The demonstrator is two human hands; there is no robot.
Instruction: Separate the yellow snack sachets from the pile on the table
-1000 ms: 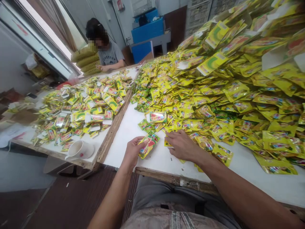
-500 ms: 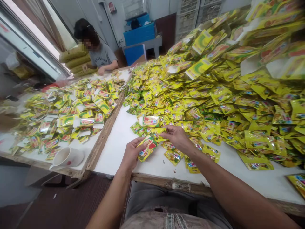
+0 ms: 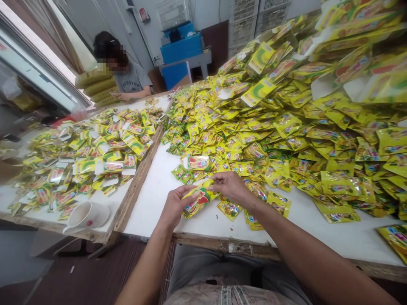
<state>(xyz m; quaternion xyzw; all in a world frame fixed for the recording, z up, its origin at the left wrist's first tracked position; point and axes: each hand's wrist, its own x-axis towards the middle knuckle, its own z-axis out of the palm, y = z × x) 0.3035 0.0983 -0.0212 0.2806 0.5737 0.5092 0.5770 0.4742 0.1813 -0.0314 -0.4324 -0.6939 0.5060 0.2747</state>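
Note:
My left hand (image 3: 174,206) grips a small yellow and green carton (image 3: 199,201) with a watermelon picture, thumb on top and fingers behind. At the carton's right end, the fingers of my right hand (image 3: 231,187) pinch a yellow sachet (image 3: 207,184). Most of that sachet is hidden by the carton and my fingers, so how far it is inside cannot be made out. Just behind my hands lies another carton (image 3: 196,162) with a white end flap, beside small green sachets (image 3: 184,174). Several yellow sachets (image 3: 229,209) lie loose below my right hand.
A high heap of yellow sachets (image 3: 292,127) covers the right of the white table (image 3: 143,212). Past a wooden edge strip (image 3: 140,178) is a pile of cartons (image 3: 95,156), with a white mug (image 3: 89,215) near the front edge. A person (image 3: 132,80) sits at the far end.
My right hand has moved left with the yellow sachet, up against the carton, and less of the sachet shows. The person opposite has drawn their hands together.

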